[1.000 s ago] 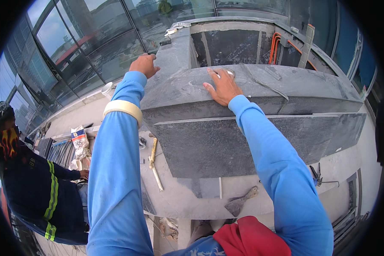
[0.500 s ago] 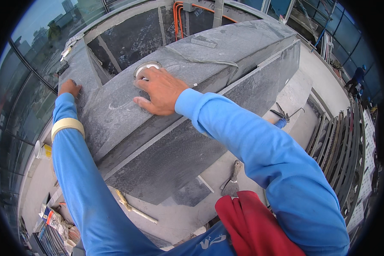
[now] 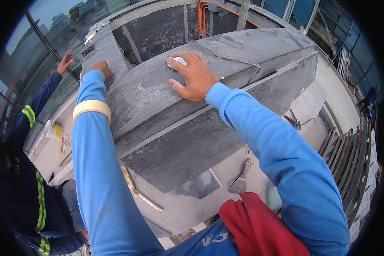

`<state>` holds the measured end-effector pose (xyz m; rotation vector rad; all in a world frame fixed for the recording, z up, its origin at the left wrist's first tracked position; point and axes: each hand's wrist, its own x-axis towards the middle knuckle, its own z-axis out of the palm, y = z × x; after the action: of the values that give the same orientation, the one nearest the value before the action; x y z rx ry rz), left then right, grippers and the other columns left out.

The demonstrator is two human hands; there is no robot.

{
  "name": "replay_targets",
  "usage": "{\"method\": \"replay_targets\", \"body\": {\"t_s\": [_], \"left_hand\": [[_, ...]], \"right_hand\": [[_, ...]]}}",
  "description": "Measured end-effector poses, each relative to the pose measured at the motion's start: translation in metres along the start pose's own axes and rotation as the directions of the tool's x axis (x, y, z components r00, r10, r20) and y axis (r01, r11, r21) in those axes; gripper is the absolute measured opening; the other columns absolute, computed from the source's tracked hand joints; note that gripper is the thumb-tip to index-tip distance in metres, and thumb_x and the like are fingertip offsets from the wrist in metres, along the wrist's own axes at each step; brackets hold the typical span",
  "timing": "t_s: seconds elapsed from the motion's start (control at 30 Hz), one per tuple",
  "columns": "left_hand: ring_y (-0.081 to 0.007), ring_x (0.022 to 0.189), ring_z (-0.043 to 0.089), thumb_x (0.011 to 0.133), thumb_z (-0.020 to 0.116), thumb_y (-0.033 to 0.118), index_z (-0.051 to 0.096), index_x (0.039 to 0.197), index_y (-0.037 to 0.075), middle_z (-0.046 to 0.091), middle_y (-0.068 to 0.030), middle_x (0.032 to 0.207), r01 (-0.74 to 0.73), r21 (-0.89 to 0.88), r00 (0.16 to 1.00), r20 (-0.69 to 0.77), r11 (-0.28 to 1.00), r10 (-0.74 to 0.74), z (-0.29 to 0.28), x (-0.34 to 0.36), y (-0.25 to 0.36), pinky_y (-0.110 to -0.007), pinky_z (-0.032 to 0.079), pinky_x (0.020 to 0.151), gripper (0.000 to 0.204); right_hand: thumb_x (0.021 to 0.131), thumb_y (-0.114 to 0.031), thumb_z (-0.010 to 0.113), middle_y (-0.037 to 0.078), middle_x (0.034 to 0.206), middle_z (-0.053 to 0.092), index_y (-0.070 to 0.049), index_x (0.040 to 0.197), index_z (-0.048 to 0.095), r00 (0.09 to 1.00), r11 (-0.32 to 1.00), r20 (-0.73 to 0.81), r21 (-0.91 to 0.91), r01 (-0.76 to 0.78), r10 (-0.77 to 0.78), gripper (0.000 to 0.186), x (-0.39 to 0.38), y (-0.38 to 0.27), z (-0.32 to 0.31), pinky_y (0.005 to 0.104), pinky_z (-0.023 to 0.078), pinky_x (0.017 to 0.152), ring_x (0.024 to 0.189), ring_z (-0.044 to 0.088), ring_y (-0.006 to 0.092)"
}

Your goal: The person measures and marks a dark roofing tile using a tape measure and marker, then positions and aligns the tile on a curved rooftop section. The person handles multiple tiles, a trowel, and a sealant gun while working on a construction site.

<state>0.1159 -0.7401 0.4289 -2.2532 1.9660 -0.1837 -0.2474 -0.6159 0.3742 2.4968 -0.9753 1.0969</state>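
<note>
A grey stone ledge lies across the middle. My left hand rests at its left part, fingers curled down and closed, what is under them hidden; a cream tape roll circles that forearm. My right hand lies on the ledge with thumb and fingers spread, its fingertips at a round white-and-metal object, partly hidden beneath them. A loose grey cord and a small stone strip lie to the right of it.
A co-worker in dark clothing stands left, a hand raised. Below the ledge lie a pale stick, a trowel and a caulking gun. A bucket is left, metal bars right, orange conduits behind.
The view has turned right since a second ago. The co-worker's arm has risen from low to high. My right hand stays at the round object, which now shows more white between the fingers.
</note>
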Motion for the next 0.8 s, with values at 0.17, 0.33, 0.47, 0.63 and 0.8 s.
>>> {"method": "replay_targets", "body": {"t_s": [0.17,0.33,0.47,0.63,0.8], "left_hand": [[-0.0379,0.124,0.059,0.084,0.078,0.039,0.061,0.129,0.000,0.062,-0.0218,0.133,0.043,-0.072,0.999,0.024,0.996,-0.042,0.001,-0.007,0.003,-0.046,0.049,0.102,0.062],[-0.0353,0.125,0.059,0.080,0.081,0.044,0.062,0.129,0.006,0.060,-0.0197,0.136,0.123,-0.161,0.989,-0.066,0.979,-0.135,-0.002,-0.025,-0.009,-0.046,0.050,0.101,0.064],[-0.0294,0.114,0.064,0.078,0.084,0.042,0.062,0.129,0.011,0.061,-0.0125,0.134,0.277,-0.050,0.738,-0.628,0.959,-0.246,0.004,-0.049,-0.039,-0.042,0.051,0.099,0.064],[-0.0241,0.108,0.065,0.078,0.085,0.040,0.059,0.135,0.033,0.061,-0.0060,0.134,-0.206,-0.682,0.970,-0.236,0.702,0.055,0.026,-0.057,-0.104,-0.038,0.052,0.099,0.063],[-0.0312,0.123,0.060,0.081,0.079,0.051,0.050,0.146,0.023,0.056,-0.0169,0.142,-0.074,-0.441,0.905,-0.406,0.895,-0.126,0.060,-0.048,-0.096,-0.041,0.052,0.101,0.077]], "right_hand": [[0.088,-0.027,0.068,0.016,0.135,0.051,-0.010,0.132,0.057,0.999,0.999,-0.009,0.013,0.032,-0.032,0.049,0.000,-0.002,-0.003,0.0501,0.036,0.110,0.126,0.046,0.0377],[0.087,-0.027,0.070,0.014,0.133,0.052,-0.010,0.128,0.062,0.999,1.000,-0.018,0.012,0.028,-0.027,0.045,0.004,-0.006,-0.007,0.0491,0.034,0.112,0.124,0.047,0.0357],[0.086,-0.026,0.070,0.013,0.133,0.053,-0.011,0.127,0.063,0.999,0.999,-0.025,0.017,0.036,-0.035,0.045,0.005,-0.005,-0.005,0.0495,0.035,0.111,0.123,0.048,0.0356],[0.087,-0.027,0.069,0.012,0.133,0.054,-0.012,0.125,0.065,0.998,0.999,-0.040,-0.033,0.040,-0.041,0.041,0.001,-0.003,0.001,0.0482,0.036,0.110,0.123,0.049,0.0341],[0.088,-0.028,0.068,0.012,0.133,0.055,-0.011,0.121,0.067,0.997,0.995,-0.034,-0.078,0.065,-0.068,0.037,0.002,-0.008,0.000,0.0460,0.036,0.109,0.124,0.049,0.0320]]}}
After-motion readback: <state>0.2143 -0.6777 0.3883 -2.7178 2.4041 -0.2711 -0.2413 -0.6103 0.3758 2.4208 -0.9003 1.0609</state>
